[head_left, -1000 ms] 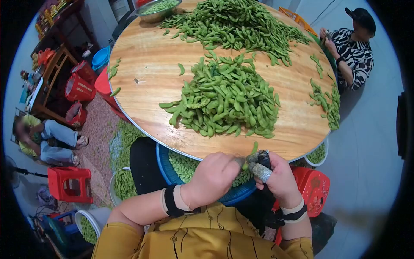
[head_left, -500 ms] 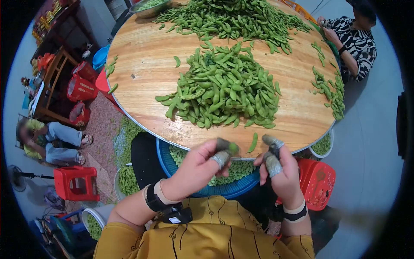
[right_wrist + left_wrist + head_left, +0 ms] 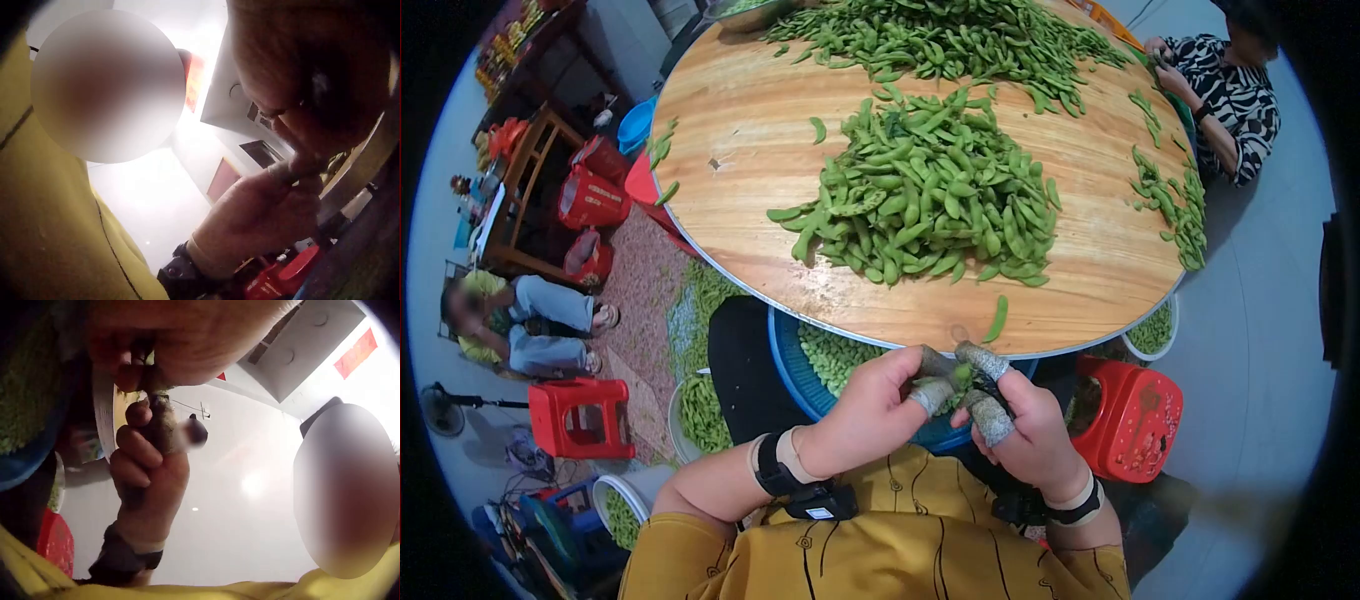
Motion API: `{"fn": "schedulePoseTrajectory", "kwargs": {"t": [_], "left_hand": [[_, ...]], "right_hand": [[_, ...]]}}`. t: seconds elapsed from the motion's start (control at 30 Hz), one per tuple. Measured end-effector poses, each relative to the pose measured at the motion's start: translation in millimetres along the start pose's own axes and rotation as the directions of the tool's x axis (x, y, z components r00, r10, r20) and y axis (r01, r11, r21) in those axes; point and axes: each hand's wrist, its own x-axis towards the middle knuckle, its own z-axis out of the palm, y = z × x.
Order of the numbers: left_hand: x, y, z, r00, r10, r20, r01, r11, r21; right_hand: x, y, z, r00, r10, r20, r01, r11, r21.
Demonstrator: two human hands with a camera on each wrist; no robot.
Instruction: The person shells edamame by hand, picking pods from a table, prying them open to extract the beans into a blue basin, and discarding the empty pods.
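Over the basket in the head view, my left hand (image 3: 880, 405) and right hand (image 3: 1032, 425) meet at the fingertips. Both pinch a small green soybean pod (image 3: 963, 378), largely covered by fingers. Grey wrapping (image 3: 989, 416) covers several thumbs and fingers. Below the hands, a blue basket (image 3: 782, 365) holds shelled green beans (image 3: 832, 358). One loose pod lies on the round wooden table (image 3: 740, 230) near its front edge, and a heap of soybean pods (image 3: 930, 200) lies behind it. In the left wrist view, the right hand (image 3: 150, 462) has its fingers curled.
A larger pod heap (image 3: 960, 45) and a metal bowl (image 3: 750, 18) are at the table's back. Someone in a patterned shirt (image 3: 1230, 100) stands at right; another person (image 3: 540, 310) sits at left. Red stools (image 3: 1135, 420) and white buckets (image 3: 635, 490) are on the floor.
Half a second ago my hands were apart, with something green in the left fingertips. They have since come together around a pod. The loose pod on the table stays put.
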Motion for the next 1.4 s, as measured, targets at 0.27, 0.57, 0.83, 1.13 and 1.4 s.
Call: {"fn": "schedulePoseTrajectory", "kwargs": {"t": [0.27,0.57,0.83,1.13,1.4], "left_hand": [[-5,-4,-3,0.984,0.163,-0.069,-0.144,0.964,0.221],[-10,-2,-8,0.826,0.562,0.038,-0.387,0.518,0.762],[-21,-20,-31,0.935,-0.183,0.302,0.354,0.509,-0.785],[-15,-22,-39,0.91,-0.329,0.252,0.412,0.654,-0.635],[-17,-32,-36,1.0,-0.026,-0.013,0.029,0.897,0.441]], "right_hand": [[1,-11,5,0.963,0.254,0.089,-0.269,0.894,0.359],[10,-1,9,0.96,0.261,0.106,-0.281,0.878,0.386],[12,19,27,0.938,0.257,0.233,-0.337,0.834,0.437],[24,40,29,0.993,-0.12,0.003,0.119,0.985,0.129],[22,45,41,0.953,-0.288,0.097,0.29,0.768,-0.571]]}}
